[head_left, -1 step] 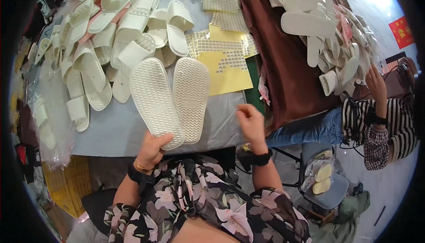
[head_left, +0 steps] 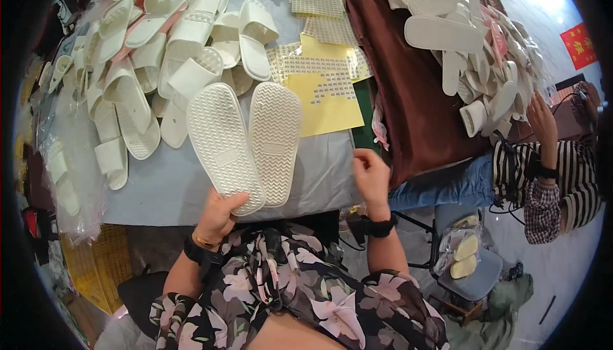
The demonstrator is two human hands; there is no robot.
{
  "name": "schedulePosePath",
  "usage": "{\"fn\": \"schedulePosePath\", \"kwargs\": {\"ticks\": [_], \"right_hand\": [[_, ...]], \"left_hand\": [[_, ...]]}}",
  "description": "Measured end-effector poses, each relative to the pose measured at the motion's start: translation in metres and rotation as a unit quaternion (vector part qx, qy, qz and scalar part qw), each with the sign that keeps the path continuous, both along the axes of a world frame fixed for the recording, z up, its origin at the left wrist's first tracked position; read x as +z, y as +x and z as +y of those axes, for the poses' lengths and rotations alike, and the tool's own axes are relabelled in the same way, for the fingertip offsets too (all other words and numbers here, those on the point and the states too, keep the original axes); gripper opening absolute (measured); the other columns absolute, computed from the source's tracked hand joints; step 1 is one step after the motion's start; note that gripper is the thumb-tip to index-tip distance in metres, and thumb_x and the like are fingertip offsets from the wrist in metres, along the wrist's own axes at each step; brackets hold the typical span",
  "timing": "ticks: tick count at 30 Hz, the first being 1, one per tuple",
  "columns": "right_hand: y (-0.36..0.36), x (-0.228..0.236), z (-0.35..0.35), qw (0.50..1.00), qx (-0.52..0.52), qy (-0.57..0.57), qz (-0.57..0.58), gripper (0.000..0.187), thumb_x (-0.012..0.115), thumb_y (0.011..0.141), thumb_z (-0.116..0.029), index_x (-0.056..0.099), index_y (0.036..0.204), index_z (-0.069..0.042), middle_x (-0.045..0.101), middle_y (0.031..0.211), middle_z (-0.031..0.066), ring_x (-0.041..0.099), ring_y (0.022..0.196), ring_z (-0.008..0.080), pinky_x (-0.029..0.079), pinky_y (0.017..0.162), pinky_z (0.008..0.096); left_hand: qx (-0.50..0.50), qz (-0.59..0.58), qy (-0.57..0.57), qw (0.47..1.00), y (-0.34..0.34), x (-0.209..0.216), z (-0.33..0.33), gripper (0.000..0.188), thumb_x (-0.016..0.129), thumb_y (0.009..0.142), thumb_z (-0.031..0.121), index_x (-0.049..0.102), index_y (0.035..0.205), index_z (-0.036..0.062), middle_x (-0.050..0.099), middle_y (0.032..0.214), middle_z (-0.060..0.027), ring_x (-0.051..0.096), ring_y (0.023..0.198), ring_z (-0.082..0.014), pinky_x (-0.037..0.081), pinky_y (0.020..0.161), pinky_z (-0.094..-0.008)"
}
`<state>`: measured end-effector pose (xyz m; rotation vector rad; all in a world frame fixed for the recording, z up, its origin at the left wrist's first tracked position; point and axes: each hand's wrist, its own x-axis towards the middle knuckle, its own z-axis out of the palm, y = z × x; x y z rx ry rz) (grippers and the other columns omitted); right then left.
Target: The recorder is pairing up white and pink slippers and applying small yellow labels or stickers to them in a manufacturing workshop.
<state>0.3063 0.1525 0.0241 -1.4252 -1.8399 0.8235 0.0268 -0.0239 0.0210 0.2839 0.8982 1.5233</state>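
Near the table's front edge my left hand (head_left: 217, 216) grips a white slipper (head_left: 223, 139) by its end, thumb on the patterned sole, which faces up. A second white slipper (head_left: 276, 139) lies against its right side, also sole up; the left hand's fingers underneath are hidden. My right hand (head_left: 371, 174) is at the table's right edge, thumb and fingers pinched together. Whatever they hold, if anything, is too small to make out. Beyond it are yellow sheets of small printed stickers (head_left: 325, 106), overlapping in a stack.
A heap of white slippers (head_left: 137, 82) covers the table's left side, partly on clear plastic. Another slipper pile (head_left: 472, 50) lies on the brown-covered table (head_left: 402, 95) at right, beside a person in striped clothing (head_left: 543, 165). A chair (head_left: 479, 276) with bagged slippers stands below.
My right hand has shifted a little to the right, away from the slippers, with its fingers drawn closer together. My left hand and both slippers stay in place.
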Motion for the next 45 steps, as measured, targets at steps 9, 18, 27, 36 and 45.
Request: {"fn": "schedulePosePath", "kwargs": {"ticks": [9, 18, 27, 36, 45], "right_hand": [[0.039, -0.017, 0.009, 0.976, -0.048, 0.061, -0.205, 0.013, 0.064, 0.080, -0.008, 0.067, 0.092, -0.004, 0.064, 0.088, 0.0167, 0.064, 0.083, 0.0360, 0.051, 0.073, 0.0432], [0.043, -0.024, 0.021, 0.978, -0.035, 0.067, -0.192, 0.007, 0.061, 0.082, -0.007, 0.061, 0.082, 0.000, 0.062, 0.077, 0.0174, 0.062, 0.071, 0.0342, 0.049, 0.065, 0.0409], [0.001, 0.028, 0.015, 0.996, -0.046, 0.052, -0.049, 0.007, 0.058, 0.086, -0.004, 0.062, 0.089, 0.002, 0.064, 0.078, 0.0154, 0.063, 0.069, 0.0251, 0.049, 0.066, 0.0347], [0.046, -0.004, 0.009, 0.973, -0.065, 0.025, -0.220, 0.013, 0.066, 0.079, -0.011, 0.065, 0.089, -0.002, 0.065, 0.086, 0.0182, 0.065, 0.080, 0.0353, 0.051, 0.071, 0.0435], [0.042, -0.025, 0.021, 0.977, -0.034, -0.022, -0.208, 0.013, 0.066, 0.077, -0.011, 0.063, 0.084, 0.000, 0.065, 0.082, 0.0182, 0.065, 0.077, 0.0343, 0.051, 0.070, 0.0421]], "left_hand": [[-0.015, 0.020, -0.025, 0.999, 0.005, -0.003, 0.001, 0.049, 0.057, 0.081, -0.010, 0.048, 0.128, -0.0050, 0.062, 0.118, -0.0150, 0.064, 0.103, -0.0254, 0.053, 0.090, -0.0377], [-0.036, 0.014, -0.016, 0.999, 0.004, 0.002, 0.001, 0.048, 0.059, 0.081, -0.009, 0.049, 0.127, -0.0039, 0.062, 0.118, -0.0136, 0.064, 0.103, -0.0235, 0.053, 0.090, -0.0366], [-0.044, 0.019, -0.018, 0.999, 0.006, 0.008, 0.006, 0.046, 0.060, 0.082, -0.006, 0.050, 0.126, -0.0041, 0.064, 0.115, -0.0133, 0.065, 0.102, -0.0230, 0.053, 0.090, -0.0362], [-0.057, 0.023, -0.004, 0.998, 0.009, 0.004, 0.013, 0.048, 0.061, 0.081, -0.007, 0.048, 0.127, -0.0042, 0.063, 0.116, -0.0134, 0.064, 0.101, -0.0234, 0.053, 0.089, -0.0368], [-0.039, -0.003, -0.042, 0.998, 0.010, -0.007, -0.001, 0.051, 0.059, 0.081, -0.009, 0.047, 0.130, -0.0039, 0.061, 0.120, -0.0136, 0.063, 0.105, -0.0245, 0.052, 0.092, -0.0368]]}}
